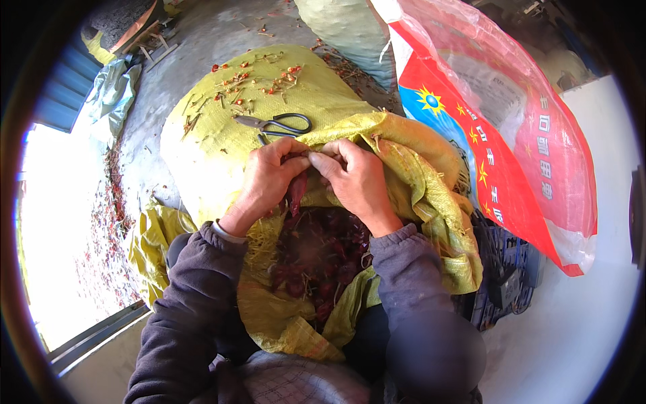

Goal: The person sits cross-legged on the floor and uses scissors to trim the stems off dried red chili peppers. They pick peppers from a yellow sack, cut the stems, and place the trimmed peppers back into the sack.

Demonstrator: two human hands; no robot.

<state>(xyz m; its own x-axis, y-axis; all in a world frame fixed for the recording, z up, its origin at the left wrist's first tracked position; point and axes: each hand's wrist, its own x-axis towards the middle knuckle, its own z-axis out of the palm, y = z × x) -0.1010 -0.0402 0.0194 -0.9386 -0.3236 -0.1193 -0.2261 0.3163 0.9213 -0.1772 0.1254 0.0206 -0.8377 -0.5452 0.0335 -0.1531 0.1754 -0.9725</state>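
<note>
My left hand (272, 169) grips a dried red chili pepper (297, 194), which hangs below the fingers. My right hand (356, 182) pinches at its upper end, and the two thumb tips meet there. The fingers hide the stem. Below both hands, the rolled-down mouth of a yellow woven sack (282, 328) surrounds a heap of dark red dried chili peppers (313, 252). Just beyond my left hand, black-handled scissors (275, 124) lie with blades apart on a full yellow woven sack (323, 83).
Cut chili stems (242, 83) lie scattered on the full sack. A red printed plastic bag (494, 126) stands open at right, above a blue plastic crate (499, 278). Behind is a pale sack (348, 35). Chili debris (113, 187) strews the concrete floor (202, 30); a white wall (570, 303) bounds the right.
</note>
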